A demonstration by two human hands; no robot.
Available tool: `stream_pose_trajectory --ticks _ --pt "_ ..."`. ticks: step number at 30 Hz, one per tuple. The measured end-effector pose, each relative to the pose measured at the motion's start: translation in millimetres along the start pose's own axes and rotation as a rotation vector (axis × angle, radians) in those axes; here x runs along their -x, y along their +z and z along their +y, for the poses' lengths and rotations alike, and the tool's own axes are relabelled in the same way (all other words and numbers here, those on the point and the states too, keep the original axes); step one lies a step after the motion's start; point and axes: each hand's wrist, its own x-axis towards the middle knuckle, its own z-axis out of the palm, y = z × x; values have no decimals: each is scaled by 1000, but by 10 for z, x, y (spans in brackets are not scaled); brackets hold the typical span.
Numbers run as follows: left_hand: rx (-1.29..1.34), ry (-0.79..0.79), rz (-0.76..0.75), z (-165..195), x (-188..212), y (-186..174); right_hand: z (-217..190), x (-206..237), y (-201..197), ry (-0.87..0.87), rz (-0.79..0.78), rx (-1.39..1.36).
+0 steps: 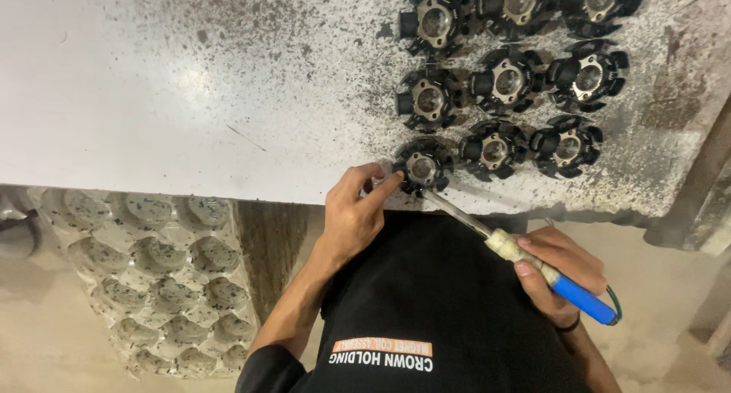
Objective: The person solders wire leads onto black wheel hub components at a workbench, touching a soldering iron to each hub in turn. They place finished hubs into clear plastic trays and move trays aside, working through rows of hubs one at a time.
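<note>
Speckled, grimy white surface (190, 96) carried ten black coil cores in rows toward its far right corner; floor below held a stack of moulded trays (164, 279). Nearest core (421, 165) sat right at the near edge of the surface, just beside the next core (493, 149) in its row. Left hand (354, 214) pinched that near core's rim with thumb and forefinger, other fingers curled. Right hand (560, 267) was closed around the blue-and-cream handle of a soldering iron (525, 260), metal tip touching the core's near side; green cord trailed behind the handle.

Risks, as judgement: left fingertips were very near the hot tip, so a slip of the iron could burn them. Core was so near the edge that a push from the tip could knock it off onto the person's lap. Iron shaft hung over the black shirt (426, 301), so a drop or a solder drip could scorch it. Too much heat could melt the core's plastic.
</note>
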Motion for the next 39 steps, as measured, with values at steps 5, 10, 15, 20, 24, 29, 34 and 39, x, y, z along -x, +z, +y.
stream_pose_trajectory --ticks 5,10,15,20,24,29,34,39 --pt "16 -23 4 -33 52 -38 4 -70 81 -27 -33 75" --pt "21 33 4 -56 35 -6 -101 -135 139 -63 -39 133" --pt "28 90 -45 -31 -28 -27 -298 -296 151 -171 -118 258" --pt "42 121 -97 -10 -36 -39 -391 -428 221 -316 -121 362" --pt "59 83 -81 0 9 12 -353 -378 166 -311 -140 372" --pt "11 76 -14 -60 -25 -141 -175 -213 -34 -62 12 216" --pt "-55 103 263 -63 -209 -395 183 -244 114 9 314 -204" --pt "-152 22 147 -72 -562 -109 182 -385 137 -52 176 173"
